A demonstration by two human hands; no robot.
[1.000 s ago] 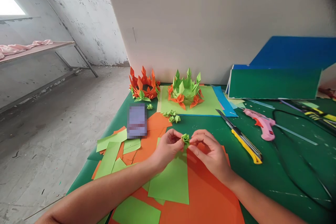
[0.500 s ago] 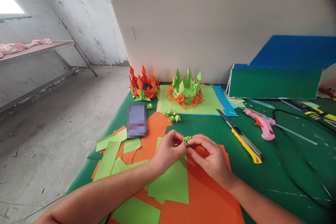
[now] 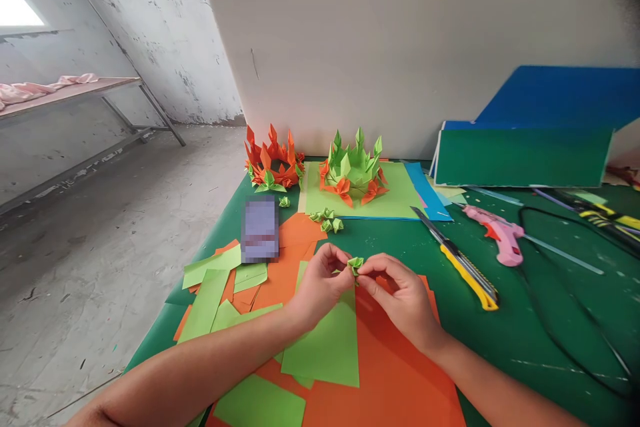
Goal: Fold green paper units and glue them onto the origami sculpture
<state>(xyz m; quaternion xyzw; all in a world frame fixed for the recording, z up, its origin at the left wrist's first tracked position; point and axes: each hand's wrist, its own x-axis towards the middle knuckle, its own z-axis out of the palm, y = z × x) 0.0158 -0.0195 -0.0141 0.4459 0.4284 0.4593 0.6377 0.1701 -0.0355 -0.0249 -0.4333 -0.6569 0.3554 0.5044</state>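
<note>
Between my two hands, above the orange and green sheets, is a small light-green folded paper flower (image 3: 355, 263). My left hand (image 3: 325, 283) pinches its left side with thumb and fingers. On the other side, the thumb and forefinger of my right hand (image 3: 397, 293) grip its right edge. Beyond them several similar green paper flowers (image 3: 327, 219) lie in a small group on the table. Farther back stand a green paper crown (image 3: 354, 163) with orange flowers round its base and an orange paper crown (image 3: 273, 160) with green ones.
A yellow utility knife (image 3: 465, 270) with its blade out lies to the right, beside a pink glue gun (image 3: 500, 233) and its black cord. A blurred phone-like object (image 3: 260, 230) rests at left among paper scraps. A white board (image 3: 375, 47) stands behind.
My fingers have shifted slightly on the green paper flower, and more of its top now shows. Everything else stays where it was.
</note>
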